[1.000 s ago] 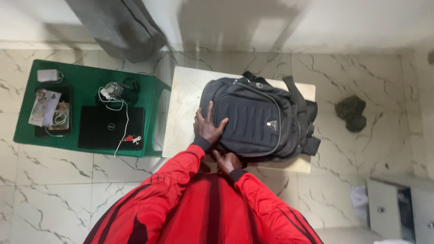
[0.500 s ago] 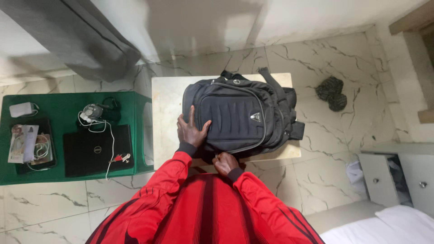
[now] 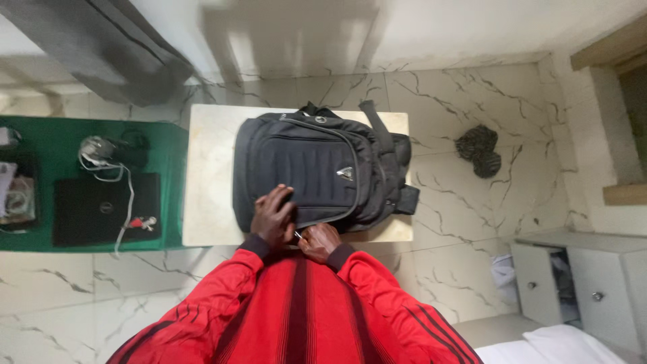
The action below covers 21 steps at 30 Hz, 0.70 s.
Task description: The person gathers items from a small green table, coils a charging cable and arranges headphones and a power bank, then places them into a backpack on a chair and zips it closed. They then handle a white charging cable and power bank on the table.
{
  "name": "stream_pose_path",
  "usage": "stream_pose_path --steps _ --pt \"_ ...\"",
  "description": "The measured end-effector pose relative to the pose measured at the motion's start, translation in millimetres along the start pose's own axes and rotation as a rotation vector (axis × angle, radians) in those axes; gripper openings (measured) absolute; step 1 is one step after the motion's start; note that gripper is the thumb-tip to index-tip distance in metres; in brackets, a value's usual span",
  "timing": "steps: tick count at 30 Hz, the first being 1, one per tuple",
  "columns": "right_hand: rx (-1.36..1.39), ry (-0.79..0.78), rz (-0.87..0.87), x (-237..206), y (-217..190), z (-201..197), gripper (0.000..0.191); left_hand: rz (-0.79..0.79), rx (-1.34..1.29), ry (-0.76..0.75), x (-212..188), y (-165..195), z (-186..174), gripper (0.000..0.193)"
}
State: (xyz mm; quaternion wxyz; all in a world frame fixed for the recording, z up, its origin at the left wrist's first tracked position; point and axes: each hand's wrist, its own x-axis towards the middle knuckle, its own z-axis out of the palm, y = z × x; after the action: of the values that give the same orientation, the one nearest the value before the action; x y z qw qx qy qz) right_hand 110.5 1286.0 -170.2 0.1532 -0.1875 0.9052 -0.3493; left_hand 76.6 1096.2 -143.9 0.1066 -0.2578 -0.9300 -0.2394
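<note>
A black backpack (image 3: 317, 168) lies flat on a small cream table (image 3: 209, 182), its straps hanging off the far right side. My left hand (image 3: 273, 216) presses flat on the bag's near lower corner, fingers spread. My right hand (image 3: 318, 241) sits at the bag's near edge, fingers pinched on a small metal zipper pull (image 3: 298, 234). Both arms wear red sleeves with dark stripes.
A green table (image 3: 40, 141) to the left carries a closed black laptop (image 3: 104, 209), white cables and small items. A dark crumpled cloth (image 3: 480, 149) lies on the marble floor to the right. A grey drawer cabinet (image 3: 579, 283) stands at lower right.
The view has shifted, so the tables sit further right and closer. My left hand has slid down toward the bag's near edge, beside my right hand.
</note>
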Motion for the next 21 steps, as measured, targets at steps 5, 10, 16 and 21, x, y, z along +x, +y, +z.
stream_pose_path --steps 5,10,16,21 --pt "-0.039 0.02 -0.068 -30.9 55.5 -42.0 0.025 -0.175 0.086 0.162 -2.0 29.9 45.7 0.044" --pt "-0.099 -0.006 -0.16 -52.8 135.2 -127.7 0.026 -0.287 0.138 0.188 3.8 48.2 59.1 0.038" --pt "-0.244 0.041 -0.205 -47.9 139.3 -153.9 0.042 -0.424 0.233 0.14 20.5 79.2 60.8 0.033" --pt "-0.114 0.221 -0.032 -45.5 106.8 -135.5 0.059 -0.268 0.11 0.058 50.1 120.2 72.6 0.044"
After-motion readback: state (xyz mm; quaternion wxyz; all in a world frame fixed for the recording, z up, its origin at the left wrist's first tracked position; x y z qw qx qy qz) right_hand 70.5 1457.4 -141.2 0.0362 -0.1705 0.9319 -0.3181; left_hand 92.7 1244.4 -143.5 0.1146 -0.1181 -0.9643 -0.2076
